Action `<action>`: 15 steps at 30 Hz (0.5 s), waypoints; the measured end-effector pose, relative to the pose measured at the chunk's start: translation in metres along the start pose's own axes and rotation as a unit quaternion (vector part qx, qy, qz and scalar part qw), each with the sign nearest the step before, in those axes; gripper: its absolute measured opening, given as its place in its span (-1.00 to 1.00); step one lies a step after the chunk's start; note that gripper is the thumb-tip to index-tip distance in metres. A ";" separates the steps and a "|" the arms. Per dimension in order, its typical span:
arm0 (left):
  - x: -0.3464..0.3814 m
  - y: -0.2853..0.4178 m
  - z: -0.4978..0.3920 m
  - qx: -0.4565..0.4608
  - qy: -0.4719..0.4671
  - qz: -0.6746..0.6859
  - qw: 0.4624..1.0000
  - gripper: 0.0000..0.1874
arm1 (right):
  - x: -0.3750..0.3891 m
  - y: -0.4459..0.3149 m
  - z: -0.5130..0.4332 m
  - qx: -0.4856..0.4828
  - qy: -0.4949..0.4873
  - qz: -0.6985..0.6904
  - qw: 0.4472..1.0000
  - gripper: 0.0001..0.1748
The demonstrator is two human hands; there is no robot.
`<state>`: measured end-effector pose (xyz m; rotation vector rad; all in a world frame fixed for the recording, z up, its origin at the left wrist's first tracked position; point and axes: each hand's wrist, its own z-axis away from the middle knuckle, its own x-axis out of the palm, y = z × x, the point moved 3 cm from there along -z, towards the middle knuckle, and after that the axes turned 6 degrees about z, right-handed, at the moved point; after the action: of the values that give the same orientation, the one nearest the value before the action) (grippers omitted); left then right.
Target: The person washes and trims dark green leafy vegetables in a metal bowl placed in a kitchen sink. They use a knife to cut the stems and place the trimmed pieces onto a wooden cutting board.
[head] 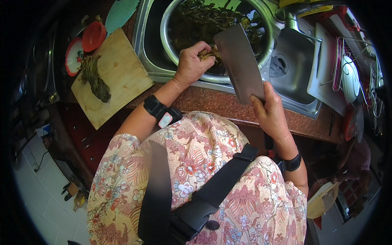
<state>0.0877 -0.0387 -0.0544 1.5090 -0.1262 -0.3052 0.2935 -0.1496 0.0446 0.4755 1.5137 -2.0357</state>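
My right hand (271,110) grips a Chinese cleaver (240,62), its broad blade slanting up over the near rim of a large metal basin (165,39). Pinched in my left hand (194,62) is a small clump of yellowish leafy vegetable (204,55), close to the blade's left edge. Dark water and many green-brown leaves (202,18) fill the basin, which sits in the left bowl of a steel sink. On a wooden cutting board (122,61) to the left lies a bundle of wilted greens (95,78), its stems toward the board's far left edge.
A red bowl (94,36) and a red-rimmed plate (73,56) stand beyond the board, near a turquoise perforated basket (121,13). A faucet (292,21) rises by the right sink bowl (295,67). Further right are a white board (320,73) and a wire dish rack (361,55). Another person (356,159) is at lower right.
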 end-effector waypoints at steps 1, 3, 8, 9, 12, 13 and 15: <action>0.001 0.002 0.001 0.008 -0.003 -0.014 1.000 -0.83 | 0.000 0.000 -0.001 -0.010 0.001 0.007 1.000 -0.79; 0.002 0.006 0.004 0.025 -0.010 -0.038 0.999 -0.83 | 0.000 0.001 -0.003 -0.013 -0.004 0.019 1.000 -0.79; 0.009 0.010 0.008 0.052 -0.016 -0.050 0.997 -0.84 | 0.005 0.001 -0.012 -0.036 0.025 0.018 0.999 -0.77; 0.010 0.010 0.009 0.053 -0.018 -0.051 0.997 -0.84 | 0.007 0.001 -0.014 -0.037 0.030 0.016 0.999 -0.76; 0.012 0.008 0.010 0.053 -0.018 -0.057 0.997 -0.84 | 0.010 0.000 -0.019 -0.051 0.048 0.021 0.997 -0.76; 0.012 0.007 0.010 0.052 -0.014 -0.059 0.997 -0.84 | 0.010 0.000 -0.019 -0.048 0.045 0.025 0.998 -0.76; 0.010 0.004 0.009 0.034 -0.002 -0.045 0.998 -0.84 | 0.008 -0.002 -0.017 -0.061 0.049 0.037 0.996 -0.76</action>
<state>0.0951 -0.0496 -0.0512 1.5832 -0.0733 -0.3797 0.2854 -0.1344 0.0361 0.5814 1.6438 -1.8748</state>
